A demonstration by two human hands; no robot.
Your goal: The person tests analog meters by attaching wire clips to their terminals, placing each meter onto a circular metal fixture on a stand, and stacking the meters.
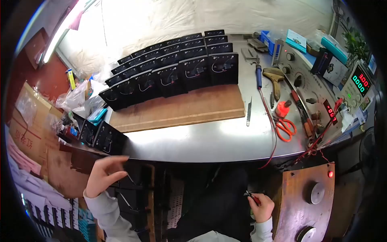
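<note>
My left hand [105,175] is raised at the table's front left edge, thumb and fingers apart, with nothing seen in it. Just beyond its fingertips, two black panels [108,139] with thin wires stand tilted on the tabletop. Below that hand, more black pieces [133,197] with pale wires sit in the dark space by my lap. Low on the right, my right hand [262,207] is closed around a small tool with a red handle [254,199] and a short metal tip; its exact kind is too small to make out.
Rows of black panels [167,80] with wires stand on a wooden board [181,107]. To the right lie a soldering iron [259,76], a brush [275,78], orange-handled scissors [286,129], a red-capped bottle [282,109] and a metal instrument [304,76]. A wooden box with knobs [304,193] stands beside my right hand.
</note>
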